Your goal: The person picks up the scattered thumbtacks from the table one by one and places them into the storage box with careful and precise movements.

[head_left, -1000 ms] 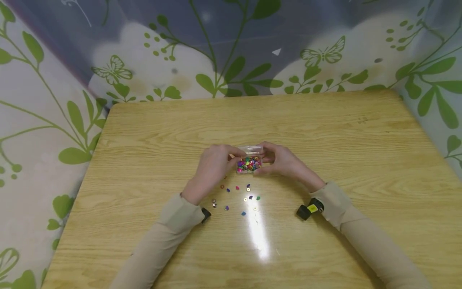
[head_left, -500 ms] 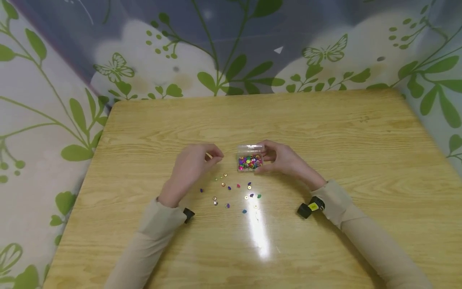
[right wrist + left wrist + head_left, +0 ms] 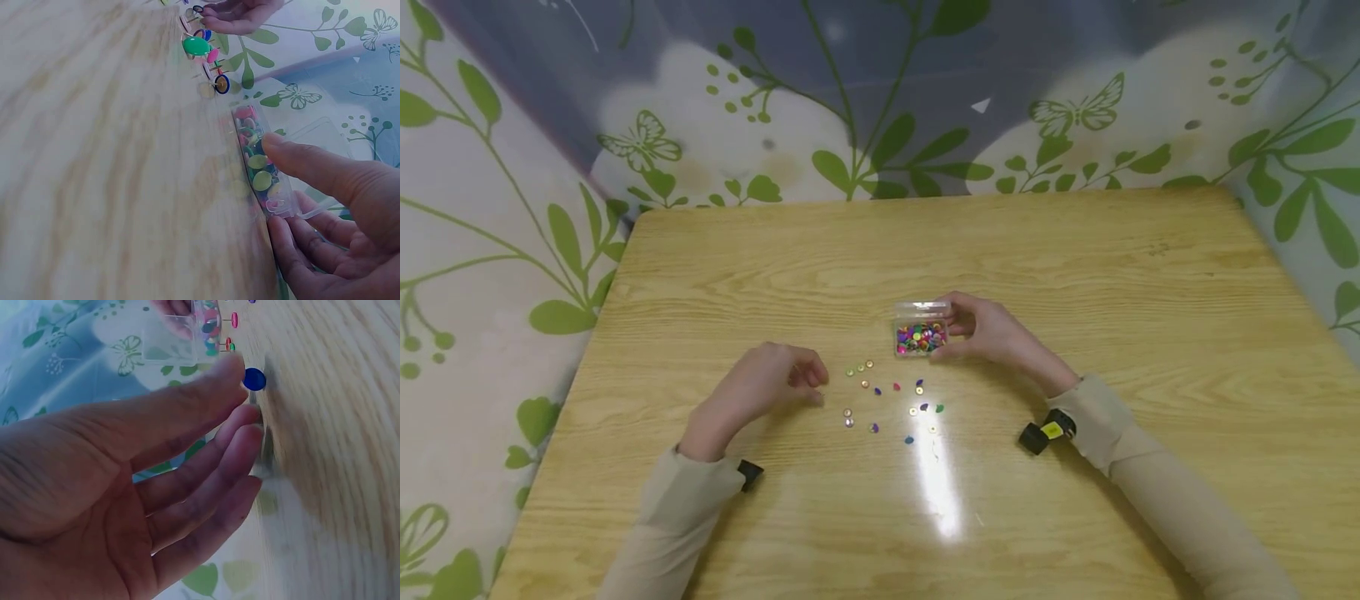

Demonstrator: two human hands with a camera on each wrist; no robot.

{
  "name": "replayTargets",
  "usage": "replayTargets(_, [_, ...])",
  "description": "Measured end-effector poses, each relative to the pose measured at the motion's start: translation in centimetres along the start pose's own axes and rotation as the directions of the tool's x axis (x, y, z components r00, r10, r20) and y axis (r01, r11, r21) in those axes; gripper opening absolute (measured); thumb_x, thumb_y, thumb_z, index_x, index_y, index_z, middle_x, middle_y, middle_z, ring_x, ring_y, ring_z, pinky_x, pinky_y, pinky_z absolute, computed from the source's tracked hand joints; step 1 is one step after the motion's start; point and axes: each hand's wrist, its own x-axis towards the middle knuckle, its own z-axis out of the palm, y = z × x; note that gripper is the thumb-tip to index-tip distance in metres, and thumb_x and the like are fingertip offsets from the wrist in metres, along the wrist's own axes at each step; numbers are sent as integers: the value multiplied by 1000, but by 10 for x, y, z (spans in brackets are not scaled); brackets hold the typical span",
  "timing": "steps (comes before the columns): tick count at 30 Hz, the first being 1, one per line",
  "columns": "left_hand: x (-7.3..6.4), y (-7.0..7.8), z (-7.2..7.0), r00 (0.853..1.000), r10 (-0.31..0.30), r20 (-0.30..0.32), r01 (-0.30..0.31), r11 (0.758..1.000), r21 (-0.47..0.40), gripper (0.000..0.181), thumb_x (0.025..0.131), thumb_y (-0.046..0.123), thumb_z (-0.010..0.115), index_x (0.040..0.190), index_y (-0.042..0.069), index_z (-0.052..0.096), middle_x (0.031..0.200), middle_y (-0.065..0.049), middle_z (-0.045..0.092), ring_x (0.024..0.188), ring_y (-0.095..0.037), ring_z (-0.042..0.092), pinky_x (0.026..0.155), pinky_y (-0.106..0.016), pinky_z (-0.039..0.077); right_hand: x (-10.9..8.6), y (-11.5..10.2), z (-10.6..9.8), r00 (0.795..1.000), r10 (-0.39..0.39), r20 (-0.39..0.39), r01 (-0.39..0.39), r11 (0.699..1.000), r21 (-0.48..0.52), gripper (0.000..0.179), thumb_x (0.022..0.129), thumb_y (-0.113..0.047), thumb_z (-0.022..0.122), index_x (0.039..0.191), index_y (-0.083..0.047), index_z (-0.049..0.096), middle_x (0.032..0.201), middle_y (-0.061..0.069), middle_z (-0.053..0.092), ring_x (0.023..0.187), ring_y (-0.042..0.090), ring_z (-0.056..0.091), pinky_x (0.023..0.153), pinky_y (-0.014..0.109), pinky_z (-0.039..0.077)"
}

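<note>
My left hand [image 3: 767,382] is low over the table at the left of the scattered thumbtacks, its thumb and index finger apart. A blue thumbtack [image 3: 254,379] lies just beyond those fingertips in the left wrist view; whether they touch it is unclear. With thumb and fingers, my right hand [image 3: 985,327] grips the right side of a small clear plastic box [image 3: 922,353]. Its hinged lid [image 3: 922,309] stands raised at the back. Colourful thumbtacks [image 3: 257,169] fill the box.
Several loose thumbtacks lie in front of the box, among them a pink one [image 3: 897,387], a green one [image 3: 939,408] and a blue one [image 3: 909,440]. The wooden table [image 3: 1075,250] meets a leaf-patterned wall covering [image 3: 910,100] at the back.
My left hand has moved from the box leftward and nearer to me, down to a loose thumbtack. My right hand keeps holding the box in place.
</note>
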Motion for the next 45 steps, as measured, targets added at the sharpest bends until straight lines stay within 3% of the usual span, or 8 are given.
replayTargets(4, [-1,-3,2,999,1,40,1,999,-42,15,82,16,85,91,15,73,80,7,69,72,-6,63,72,-30,54,0,0,0,1000,-6,0,6,1000,-4,71,77,-15,89,138,-9,54,126,17,63,119,36,62,101,45,52])
replayTargets(8, [0,-4,5,999,30,38,-29,999,-24,12,85,12,82,84,15,71,76,7,67,70,-6,61,69,-28,53,-1,-1,0,1000,-2,-1,2,1000,-9,69,76,-16,90,136,-9,55,125,16,63,118,36,63,101,45,53])
replayTargets(17, [1,-2,9,996,76,-52,-74,997,25,12,88,7,75,80,15,70,72,6,64,67,-7,56,65,-26,49,-1,-3,0,1000,12,-8,-12,1000,-17,71,77,-15,90,138,-9,54,126,17,63,119,37,63,101,44,53])
replayTargets(24, [6,1,8,990,35,-134,-31,999,27,14,85,9,76,77,16,68,76,4,71,70,-8,66,69,-31,56,-1,-3,0,1000,19,-5,-19,1000,-21,73,76,-17,90,139,-10,53,128,17,63,120,37,62,102,45,52])
replayTargets(34, [14,8,5,973,45,-228,-45,999,8,14,84,9,77,76,17,69,80,0,76,72,-14,72,67,-34,59,-1,-4,-1,1000,21,-9,-21,999,-24,70,76,-15,90,137,-10,55,125,16,63,119,35,63,101,44,53])
replayTargets(45, [34,27,2,976,23,-216,-23,1000,5,8,89,16,77,89,16,69,88,1,76,77,-14,72,70,-34,54,-2,-3,-1,1000,16,-4,-16,1000,-15,70,76,-15,90,137,-10,55,125,16,63,120,37,63,101,44,53])
